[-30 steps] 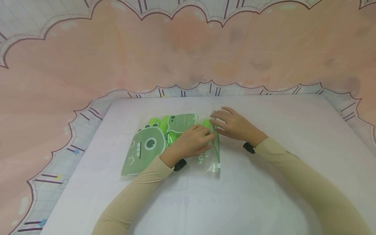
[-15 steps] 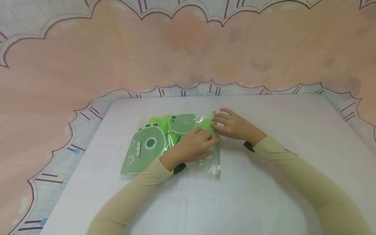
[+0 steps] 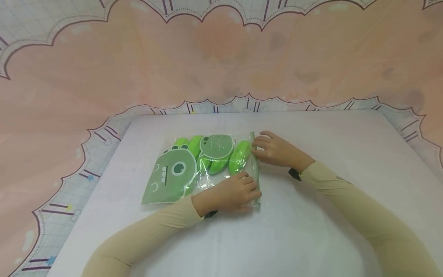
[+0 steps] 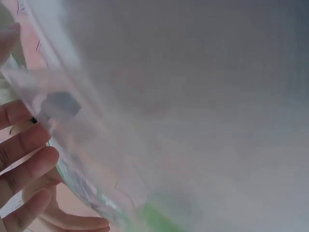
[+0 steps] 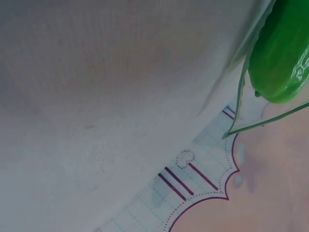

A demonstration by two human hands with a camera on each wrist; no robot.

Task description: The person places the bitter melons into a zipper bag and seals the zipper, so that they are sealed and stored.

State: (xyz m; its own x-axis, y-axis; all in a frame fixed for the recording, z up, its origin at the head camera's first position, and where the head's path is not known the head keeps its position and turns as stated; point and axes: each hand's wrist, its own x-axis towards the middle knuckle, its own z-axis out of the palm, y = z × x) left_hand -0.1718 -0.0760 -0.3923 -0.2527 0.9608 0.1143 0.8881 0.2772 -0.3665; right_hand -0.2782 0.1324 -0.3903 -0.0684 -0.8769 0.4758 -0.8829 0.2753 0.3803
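A clear zip bag (image 3: 214,182) printed with a green cartoon monster lies flat in the head view, its green zip edge toward the right. Inside are several glossy, bright green, cucumber-shaped pieces (image 3: 239,157). My right hand (image 3: 278,151) holds the upper part of the zip edge between thumb and fingers. My left hand (image 3: 233,192) reaches over the bag's lower right corner, fingers at the zip edge. In the left wrist view its fingers (image 4: 29,169) are apart beside the bag's raised film. The right wrist view shows one green piece (image 5: 277,60) behind the film, the right hand out of frame.
The bag lies on a white tabletop (image 3: 311,231). Behind and left of it hangs a peach cloth (image 3: 221,69) with a scalloped, grid-patterned border. Black wrist straps (image 3: 295,174) sit under both wrists.
My left hand has slid from the middle of the bag down toward the lower right corner, uncovering the green pieces. The right hand stays near the zip edge, shifted very slightly.
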